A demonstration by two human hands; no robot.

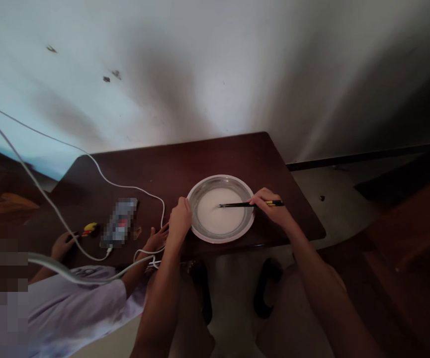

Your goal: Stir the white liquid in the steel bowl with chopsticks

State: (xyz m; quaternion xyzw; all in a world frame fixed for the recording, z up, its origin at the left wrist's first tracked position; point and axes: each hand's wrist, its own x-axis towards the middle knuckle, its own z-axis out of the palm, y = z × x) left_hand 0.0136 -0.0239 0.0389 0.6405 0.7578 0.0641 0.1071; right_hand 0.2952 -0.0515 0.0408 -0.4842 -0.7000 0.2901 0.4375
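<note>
A round metal basin with a pale rim sits near the front edge of the table. In it lies a smooth whitish substance; whether it is liquid or powder I cannot tell. My left hand is closed on the basin's left rim. Over the right rim, my right hand grips black chopsticks with yellow-gold ends. They slant left, nearly level, and their tips touch the white surface near its middle, where a few short streaks show.
The dark brown table stands against a stained wall. To my left sits another person, hands on the table. Near them are a blurred phone, a white cable and a small yellow-red object.
</note>
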